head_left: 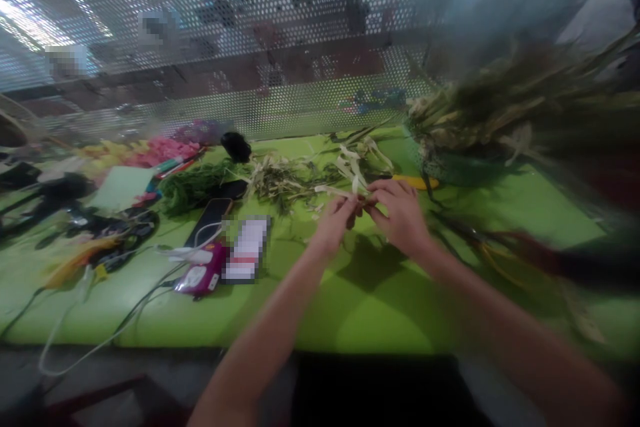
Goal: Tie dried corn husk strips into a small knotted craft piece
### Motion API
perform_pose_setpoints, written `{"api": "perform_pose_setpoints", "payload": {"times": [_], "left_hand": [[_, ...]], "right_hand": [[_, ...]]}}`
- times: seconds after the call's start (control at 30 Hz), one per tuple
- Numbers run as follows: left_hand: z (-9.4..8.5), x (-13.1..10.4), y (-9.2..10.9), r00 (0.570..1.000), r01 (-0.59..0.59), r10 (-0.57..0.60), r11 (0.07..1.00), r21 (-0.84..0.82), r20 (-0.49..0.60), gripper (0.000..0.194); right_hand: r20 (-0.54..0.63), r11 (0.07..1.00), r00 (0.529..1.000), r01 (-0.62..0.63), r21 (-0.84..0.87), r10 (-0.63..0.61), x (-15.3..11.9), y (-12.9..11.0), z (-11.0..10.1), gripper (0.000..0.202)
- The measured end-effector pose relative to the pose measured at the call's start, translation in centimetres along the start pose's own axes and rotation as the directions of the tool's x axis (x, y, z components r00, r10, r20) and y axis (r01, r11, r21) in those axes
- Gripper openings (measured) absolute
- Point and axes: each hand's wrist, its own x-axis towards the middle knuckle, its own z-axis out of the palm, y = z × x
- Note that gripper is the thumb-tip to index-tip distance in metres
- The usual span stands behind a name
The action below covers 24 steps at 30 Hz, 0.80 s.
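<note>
My left hand (336, 221) pinches the lower end of a bunch of pale dried leaf strips (351, 167), whose loose ends fan upward above the fingers. Close beside it, my right hand (399, 212) has its thumb and fingers closed on the same bunch, at a thin brownish stem part. The fingers partly hide the point where the strips come together. Just beyond the hands lies a loose pile of dried leaves and stalks (280, 179). A yellow handle (416, 181) shows behind my right hand.
A green basket (465, 170) piled with dried stalks stands at the right. Left are phones (247, 250), a magenta power device (203, 272) with cables, an orange-yellow glue gun (80, 260) and green plant material (195, 187). A perforated metal screen (300, 93) rises behind the green table.
</note>
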Motion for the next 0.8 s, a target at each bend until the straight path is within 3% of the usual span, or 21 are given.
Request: {"api": "perform_pose_setpoints", "payload": {"times": [0.17,0.33,0.57,0.67,0.8], "left_hand": [[-0.4,0.4,-0.2,0.993,-0.097,0.086,0.984,0.148,0.076,0.027],[-0.6,0.8,-0.8,0.993,-0.113,0.109,0.989,0.095,0.045,0.034],[-0.9,0.8,-1.1,0.998,-0.055,0.055,0.998,0.005,-0.025,0.033],[-0.8,0.7,-0.8,1.0,-0.018,0.018,1.0,-0.014,-0.006,0.032],[-0.4,0.5,-0.4,1.0,0.022,-0.023,0.998,-0.066,-0.006,0.03]], "right_hand": [[0.021,0.999,1.0,0.022,-0.033,-0.021,0.0,-0.1,0.0,0.005],[0.091,0.999,0.995,0.034,-0.021,-0.032,0.0,-0.6,0.0,0.007],[0.115,0.998,0.992,0.047,0.045,-0.052,0.0,-0.7,-0.1,0.008],[0.082,0.991,0.997,-0.015,0.136,0.004,0.1,-0.3,-0.1,0.005],[0.062,0.94,0.987,-0.159,0.3,0.147,0.5,0.4,-0.2,0.018]]}}
